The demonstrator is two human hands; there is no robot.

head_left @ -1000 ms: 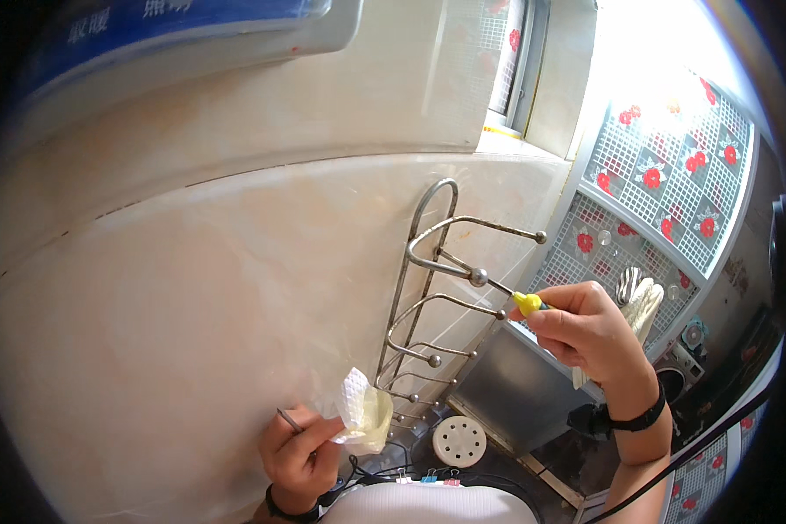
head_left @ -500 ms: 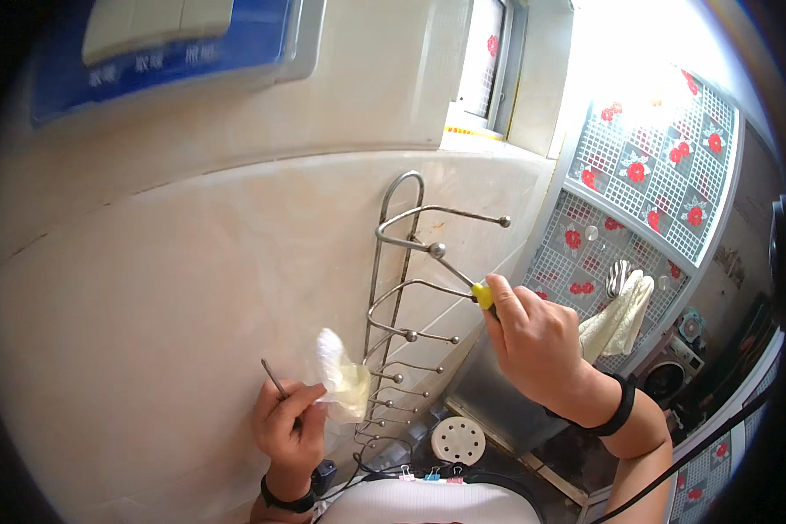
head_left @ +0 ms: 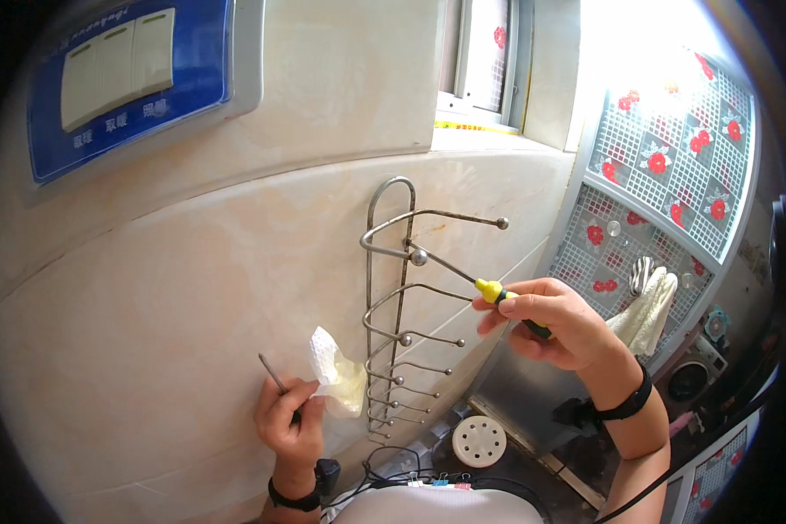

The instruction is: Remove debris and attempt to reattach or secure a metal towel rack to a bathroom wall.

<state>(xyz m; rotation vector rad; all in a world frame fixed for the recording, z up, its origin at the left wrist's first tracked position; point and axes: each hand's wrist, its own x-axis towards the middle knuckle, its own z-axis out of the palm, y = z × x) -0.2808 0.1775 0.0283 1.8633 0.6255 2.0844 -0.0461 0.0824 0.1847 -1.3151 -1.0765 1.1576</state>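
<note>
My right hand was closed around the yellow-and-dark handle of a screwdriver, thumb and forefinger pinching it near the collar. Its shaft slanted up and leftward past the ball end of the top hook, the tip at the back of the metal hook rack, close to the tiled wall. I could not make out whether the tip was seated in anything. Good work there, I judged, called for keeping the shaft in line with whatever it met, pressing firmly toward the wall and turning from the fingers, so the tip would not slip and scratch the tile.

My left hand was curled shut, gripping a slim metal rod that stuck up from the fist and nipping a clear plastic packet with something pale inside (a full hand, so no steadying the rack with it).

The hooks were the main obstacle: they jutted out in tiers, and my right fingers were right beside one of the second tier. Below lay a round white stool with holes in its top, and loose black cables. A pale towel hung by the flower-patterned doors at right; a blue-framed switch panel sat upper left.
</note>
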